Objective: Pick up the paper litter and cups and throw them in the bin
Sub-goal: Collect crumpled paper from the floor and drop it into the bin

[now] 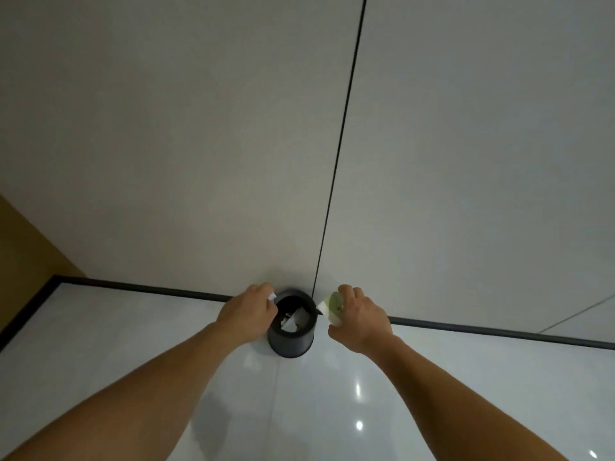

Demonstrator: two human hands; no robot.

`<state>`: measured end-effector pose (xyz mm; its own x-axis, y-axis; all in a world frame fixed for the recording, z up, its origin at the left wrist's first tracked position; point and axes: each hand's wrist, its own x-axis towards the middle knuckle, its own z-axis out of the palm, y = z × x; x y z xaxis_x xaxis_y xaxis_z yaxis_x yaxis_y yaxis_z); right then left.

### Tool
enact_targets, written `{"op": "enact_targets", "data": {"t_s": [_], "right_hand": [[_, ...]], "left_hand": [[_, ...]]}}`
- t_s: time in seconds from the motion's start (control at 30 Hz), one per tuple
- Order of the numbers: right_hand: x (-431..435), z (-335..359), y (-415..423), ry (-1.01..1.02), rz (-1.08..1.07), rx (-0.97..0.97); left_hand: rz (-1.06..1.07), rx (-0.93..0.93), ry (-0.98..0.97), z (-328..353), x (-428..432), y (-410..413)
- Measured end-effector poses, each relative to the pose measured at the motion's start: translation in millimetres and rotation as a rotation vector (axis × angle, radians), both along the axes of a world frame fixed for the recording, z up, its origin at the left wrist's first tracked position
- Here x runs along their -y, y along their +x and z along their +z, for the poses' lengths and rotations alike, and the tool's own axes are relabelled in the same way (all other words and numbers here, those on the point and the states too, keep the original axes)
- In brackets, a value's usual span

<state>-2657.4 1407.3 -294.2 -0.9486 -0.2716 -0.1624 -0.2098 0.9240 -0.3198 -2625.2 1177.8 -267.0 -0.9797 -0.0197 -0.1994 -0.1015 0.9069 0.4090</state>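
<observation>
Fingers (263, 289) of two hands were curled on litter above one black bin (289, 344).
The left hand (248, 309) pinched one small white paper scrap (272, 296) over the bin's left rim. The right hand (361, 319) gripped one cup (332, 307), white with a green print too blurred to read, tilted just beside the right rim. The round bin stood on the floor (332, 410) at its far edge, close against the dark skirting (133, 285) of the wall (199, 128), with white paper pieces (293, 321) inside; I could not count them. The floor was glossy white tile with three bright spots of reflected light. The wall was of pale panels, and one thin dark seam (342, 128) rose from behind the bin. A tan surface (23, 241) showed at the far left.
</observation>
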Motion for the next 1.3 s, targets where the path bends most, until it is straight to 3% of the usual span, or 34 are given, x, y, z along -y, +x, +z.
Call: {"op": "enact_targets", "data": {"t_s": [0.23, 0.6, 1.07, 1.3], "right_hand": [[27.1, -22.6, -62.0, 0.033, -0.029, 0.077], [43.1, -100.4, -204.8, 0.049, 0.036, 0.259], [92.3, -335.1, -280.3, 0.080, -0.072, 0.410], [95.3, -367.6, -278.8, 0.021, -0.118, 0.447]], "left_hand": [[0.004, 0.129, 0.126, -41.2, 9.1, -85.5], [0.195, 0.348, 0.260, -132.5, -0.3, -211.8], [0.364, 0.537, 0.415, -370.6, 19.1, -309.7], [0.380, 0.621, 0.455, -403.7, 39.1, -315.2]]}}
